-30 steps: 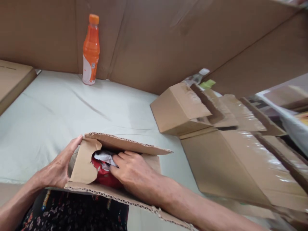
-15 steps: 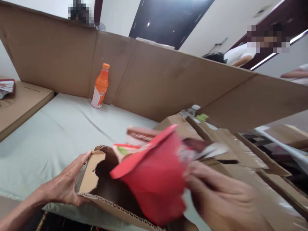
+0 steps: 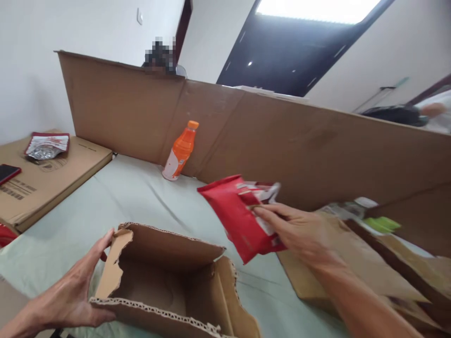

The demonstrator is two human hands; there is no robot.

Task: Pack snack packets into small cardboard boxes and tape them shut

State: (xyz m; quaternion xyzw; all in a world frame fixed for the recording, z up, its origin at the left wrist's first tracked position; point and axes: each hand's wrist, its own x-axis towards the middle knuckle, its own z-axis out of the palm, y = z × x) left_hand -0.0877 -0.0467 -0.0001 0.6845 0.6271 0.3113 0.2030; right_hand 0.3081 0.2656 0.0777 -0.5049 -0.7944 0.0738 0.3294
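Note:
My left hand grips the left end of a small open cardboard box, thumb and fingers spread around its torn-edged wall. Nothing shows inside the box. Above and to the right of it, my right hand is closed on a bunch of red packets. A red and white wrapper with print sticks out beside the large red one. How many packets there are, I cannot tell. An orange drink bottle stands farther back on the pale green cloth.
A cardboard partition runs along the back. At left, a flat carton carries a silver-and-red pouch and a phone. At right stand larger cardboard boxes with a green-topped item. A person's head shows behind the partition.
My right hand has lifted the red packets out from over the box, away toward the back. The box interior now shows. My left hand keeps its hold. The view has swung left.

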